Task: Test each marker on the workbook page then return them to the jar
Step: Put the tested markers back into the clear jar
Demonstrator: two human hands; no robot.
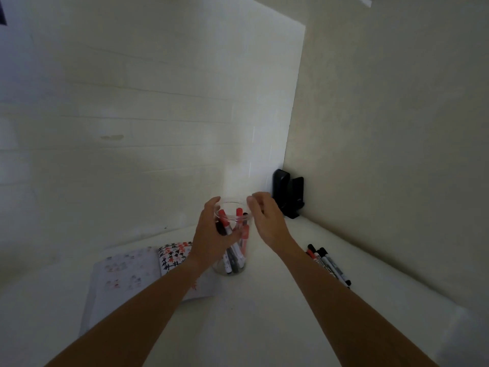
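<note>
Centrally, a clear jar (229, 263) stands on the white counter (264, 313), holding red-capped and black markers (235, 254) upright or leaning. The left hand (211, 234) wraps around the jar's left side, fingers and thumb curled against the glass. The right hand (264, 218) hovers at the jar's right rim, fingers loosely bent and holding nothing. Left of the jar, touching or nearly so, lies an open workbook (127, 274) with red and black marks on its right page. More loose markers (328, 263) lie on the counter to the right, well apart from the jar. Two black objects (288, 193) stand in the far corner.
</note>
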